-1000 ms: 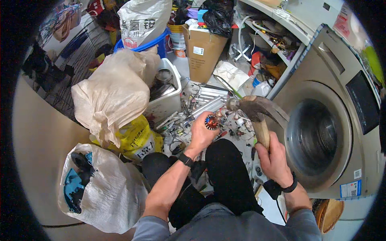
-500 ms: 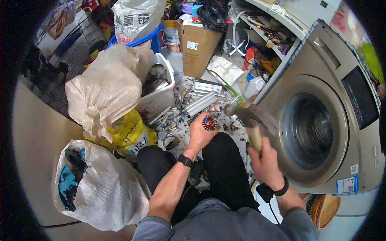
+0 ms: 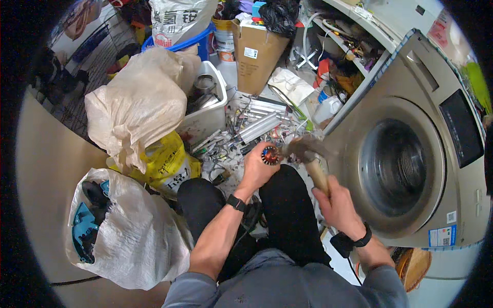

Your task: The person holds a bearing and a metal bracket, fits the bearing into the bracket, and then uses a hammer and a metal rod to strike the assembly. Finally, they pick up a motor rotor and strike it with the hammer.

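Note:
In my left hand (image 3: 256,167) is a small round motor armature (image 3: 269,155) with copper windings and a dark toothed rim, its end facing up. My fingers wrap round its side, above my knees. My right hand (image 3: 336,205) grips the wooden handle of a hammer (image 3: 317,173). The hammer's metal head is smeared by motion and sits just right of the armature; whether the two touch I cannot tell. Below my hands, loose metal and electronic scrap (image 3: 257,123) is spread over the floor.
A washing machine (image 3: 339,154) stands close at right. A white sack (image 3: 144,236) of parts, a yellow bag (image 3: 172,164) and a beige sack (image 3: 136,97) crowd the left. A white bin (image 3: 205,120) and a cardboard box (image 3: 259,59) stand beyond, with a cluttered shelf (image 3: 372,38) at far right.
The hammer has swung left and slightly down, bringing its head close to the armature. My left hand has shifted slightly right, still holding the armature.

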The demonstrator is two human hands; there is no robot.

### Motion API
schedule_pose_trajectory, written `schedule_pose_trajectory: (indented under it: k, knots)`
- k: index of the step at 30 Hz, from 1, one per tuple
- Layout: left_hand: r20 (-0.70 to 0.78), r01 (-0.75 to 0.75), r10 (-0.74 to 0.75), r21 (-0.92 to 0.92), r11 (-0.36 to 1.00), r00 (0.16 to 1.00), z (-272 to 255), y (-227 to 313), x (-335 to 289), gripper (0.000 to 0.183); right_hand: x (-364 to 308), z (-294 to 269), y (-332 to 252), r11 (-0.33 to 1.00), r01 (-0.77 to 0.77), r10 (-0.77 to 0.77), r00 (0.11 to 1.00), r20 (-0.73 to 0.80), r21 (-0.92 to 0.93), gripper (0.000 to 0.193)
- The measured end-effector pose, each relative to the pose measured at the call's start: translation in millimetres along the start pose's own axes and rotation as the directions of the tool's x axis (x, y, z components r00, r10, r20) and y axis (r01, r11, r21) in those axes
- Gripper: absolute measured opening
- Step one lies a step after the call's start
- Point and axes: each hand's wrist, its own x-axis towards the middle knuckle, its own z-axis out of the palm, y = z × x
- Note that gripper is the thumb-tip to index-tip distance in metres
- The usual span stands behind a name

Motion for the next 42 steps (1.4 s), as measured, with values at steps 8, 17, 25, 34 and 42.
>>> schedule_pose_trajectory:
  k: [8,17,25,34,42]
  knots:
    - [-0.009,-0.013,0.014,0.041,0.999,1.0,-0.9,-7.2,-1.9,0.045,-4.5,6.6,-10.9,0.998,-0.018,0.016,1.0,-0.026,-0.068,0.028]
    - [0.007,-0.077,0.077,0.033,0.996,0.997,0.7,0.6,-0.2,0.043,-0.3,-2.1,-0.1,1.0,0.001,-0.001,1.0,-0.018,0.019,0.028]
    - [-0.026,-0.122,0.124,0.057,0.991,0.992,-1.3,0.3,-2.1,0.042,-24.2,-42.8,-15.1,0.978,0.202,-0.128,0.779,-0.614,0.052,0.02]
    - [-0.051,-0.15,0.153,0.053,0.987,0.987,-5.2,4.6,-8.6,0.038,-13.8,-15.2,-16.6,0.994,-0.029,0.045,0.987,-0.157,0.107,0.028]
    - [-0.028,-0.108,0.109,0.026,0.994,0.994,3.4,3.0,-5.2,0.04,-6.9,-29.5,-29.0,0.992,-0.122,0.123,0.985,-0.118,0.014,0.025]
